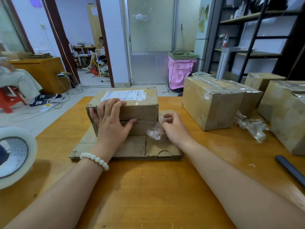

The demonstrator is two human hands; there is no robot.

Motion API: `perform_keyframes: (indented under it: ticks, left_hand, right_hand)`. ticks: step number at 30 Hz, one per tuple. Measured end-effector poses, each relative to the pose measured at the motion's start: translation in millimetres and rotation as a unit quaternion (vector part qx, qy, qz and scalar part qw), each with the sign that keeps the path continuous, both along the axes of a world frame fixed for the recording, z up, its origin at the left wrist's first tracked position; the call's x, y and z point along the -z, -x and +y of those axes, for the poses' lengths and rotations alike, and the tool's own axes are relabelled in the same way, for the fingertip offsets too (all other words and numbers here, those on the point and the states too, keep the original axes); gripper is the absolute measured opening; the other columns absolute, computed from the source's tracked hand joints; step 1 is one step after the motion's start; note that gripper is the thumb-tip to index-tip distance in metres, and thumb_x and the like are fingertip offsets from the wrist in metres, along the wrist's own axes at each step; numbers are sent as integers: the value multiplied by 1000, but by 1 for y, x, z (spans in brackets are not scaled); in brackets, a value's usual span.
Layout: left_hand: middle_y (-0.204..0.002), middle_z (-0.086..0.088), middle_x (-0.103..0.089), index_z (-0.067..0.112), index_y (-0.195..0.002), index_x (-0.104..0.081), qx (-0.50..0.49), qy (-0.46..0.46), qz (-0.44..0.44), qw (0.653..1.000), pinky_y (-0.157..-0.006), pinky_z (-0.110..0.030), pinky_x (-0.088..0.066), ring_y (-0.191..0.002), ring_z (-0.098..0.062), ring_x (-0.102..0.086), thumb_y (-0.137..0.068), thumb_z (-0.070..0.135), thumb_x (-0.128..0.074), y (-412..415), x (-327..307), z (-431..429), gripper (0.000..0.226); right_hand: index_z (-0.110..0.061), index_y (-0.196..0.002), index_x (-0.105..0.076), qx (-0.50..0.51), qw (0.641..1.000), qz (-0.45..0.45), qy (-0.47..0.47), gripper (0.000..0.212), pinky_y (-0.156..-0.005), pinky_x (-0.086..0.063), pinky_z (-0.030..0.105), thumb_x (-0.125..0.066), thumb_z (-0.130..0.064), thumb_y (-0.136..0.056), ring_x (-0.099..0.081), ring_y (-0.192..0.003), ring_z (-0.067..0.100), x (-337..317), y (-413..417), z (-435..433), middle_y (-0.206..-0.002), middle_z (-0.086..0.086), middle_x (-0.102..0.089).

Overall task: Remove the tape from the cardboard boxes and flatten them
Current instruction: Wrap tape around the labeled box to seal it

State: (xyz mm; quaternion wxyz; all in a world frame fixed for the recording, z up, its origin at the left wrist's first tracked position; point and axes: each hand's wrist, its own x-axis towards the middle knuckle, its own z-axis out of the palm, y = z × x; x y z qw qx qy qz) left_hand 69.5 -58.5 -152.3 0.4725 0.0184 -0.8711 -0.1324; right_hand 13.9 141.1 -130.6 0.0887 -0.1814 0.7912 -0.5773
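- Cardboard is the working material: the labelled box [125, 104] stands near the middle of the desk [148, 187], on top of a flattened box [132, 149] that lies under its near side.
- Left hand [112, 119] presses flat over the box's near top edge, fingers spread onto the lid beside the shipping label [123, 95], thumb along the seam of the front face. It grips nothing; it serves as a brace.
- Right hand [173, 128] is pinched on a crumpled strip of clear tape [154, 132] at the box's right front corner. Whether the far end of the strip is attached to the cardboard cannot be told.
- Recommended technique, judged from this layout: keep the brace firm so that the box does not slide on the flattened box beneath it.
- Draw the tape low and along the surface, not straight up, to limit tearing of the cardboard face.
- Regrip close to the peel line if the strip stretches or bunches.
- Discard the loose strip beside the other tape scraps [250, 128] at the right, clear of the work area.
- Three taped boxes [212, 103] wait at the right of the desk; the tape roll [14, 156] at the left edge is not needed.
- Flatten only after every seam is free.
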Motion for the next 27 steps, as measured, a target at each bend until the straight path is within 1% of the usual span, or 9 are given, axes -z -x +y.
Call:
perform_keyframes:
  ticks: [2,4,7,11,16,18,22,25,27]
  left_hand:
    - [-130,-9,-46,16,-124,-46,-13,6,12,1000,-119,-51,-4,-130,-29,-31,-79,48,-59,-1,0,1,57]
    - [-131,-12,-47,15,-124,-47,-17,9,14,1000,-118,-37,6,-130,-28,-29,-77,46,-62,-1,-1,3,58]
    - [-133,-7,-41,21,-127,-41,-12,3,-7,1000,-115,-63,-12,-133,-29,-27,-77,53,-54,-1,1,2,60]
    - [-134,-4,-38,23,-128,-38,-6,-1,-20,1000,-106,-68,-27,-133,-31,-28,-78,55,-52,0,1,1,62]
    - [-134,-5,-40,23,-127,-38,-21,7,-15,1000,-109,-67,-21,-133,-29,-28,-78,56,-52,1,2,1,61]
    - [-134,1,-37,24,-127,-38,-32,3,-10,999,-105,-71,-23,-133,-28,-28,-79,56,-51,1,1,1,59]
    - [-132,-4,-50,18,-123,-47,-66,-49,37,996,-109,-70,-4,-132,-22,-30,-86,47,-47,-1,-1,3,47]
    - [-130,-8,-53,13,-121,-51,-68,-42,35,996,-107,-67,-3,-131,-22,-30,-87,45,-46,-2,0,5,47]
    - [-132,-4,-47,19,-124,-44,-54,-28,16,998,-108,-72,-7,-133,-27,-31,-86,47,-47,-1,1,0,48]
  right_hand:
    - [-16,-102,-55,-40,998,-37,43,13,-76,-45,33,-50,-10,-92,-56,-91,18,0,1,3,-106,7,-62]
    - [-14,-93,-60,-65,988,-85,112,13,-80,-45,37,-47,-14,-95,-58,-88,21,-3,2,8,-94,5,-65]
    - [-13,-90,-59,-55,977,-131,156,27,-81,-50,39,-42,-31,-100,-62,-85,22,-5,6,9,-90,6,-66]
    - [-10,-87,-58,3,998,-56,39,18,-82,-53,47,-56,-27,-94,-62,-76,23,1,6,6,-89,10,-67]
    - [-11,-85,-51,5,987,111,-117,10,-64,-41,26,-60,-15,-86,-45,-71,14,2,-2,7,-81,2,-50]
    - [-12,-93,-48,-4,983,123,-136,16,-64,-39,23,-61,-14,-84,-46,-78,15,2,-5,7,-88,0,-48]
    - [-25,-118,-25,-91,977,104,-160,46,-82,-47,29,-57,-11,-86,-50,-99,14,0,-12,8,-114,-3,-42]
    - [-19,-130,-40,-126,961,151,-195,43,-86,-50,30,-51,-10,-89,-53,-102,15,-1,-15,5,-120,1,-50]
    - [-15,-127,-50,-118,965,149,-180,35,-70,-46,16,-49,-11,-92,-55,-89,10,-2,-14,5,-111,1,-55]
